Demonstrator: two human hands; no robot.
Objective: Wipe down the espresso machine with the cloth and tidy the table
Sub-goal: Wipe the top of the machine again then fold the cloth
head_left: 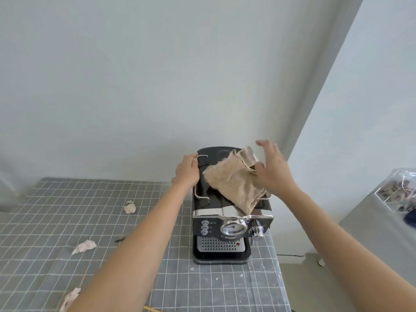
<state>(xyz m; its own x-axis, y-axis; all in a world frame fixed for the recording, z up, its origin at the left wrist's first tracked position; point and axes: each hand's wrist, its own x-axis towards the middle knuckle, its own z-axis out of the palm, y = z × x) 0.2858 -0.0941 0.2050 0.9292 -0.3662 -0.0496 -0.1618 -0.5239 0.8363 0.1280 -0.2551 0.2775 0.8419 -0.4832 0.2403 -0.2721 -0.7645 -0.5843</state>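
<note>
Left of the espresso machine [231, 212], three crumpled paper scraps lie on the checked counter [45, 212]: one at the near edge [69, 298], one further in [84, 246], one toward the back [130, 207], all well apart from the machine. A small dark stick-like bit [120, 239] lies between them and the machine.

The left hand [185, 171] rests on the machine's left top edge, its fingers curled over the rim by the chrome rail, apparently steadying the body.

The beige cloth [234, 184] lies on the machine's black top, its long axis running diagonally from the back right down to the front, where one corner hangs over the chrome band above the pressure gauge [231, 228]. The right hand [273, 170] is at the cloth's right edge: the thumb presses on it, the other fingers are lifted and spread. This hand is the nearer one for wiping, and the uncovered top lies to the cloth's left.

Right of the machine, a clear plastic box [396, 192] holds mixed items I cannot make out.
</note>
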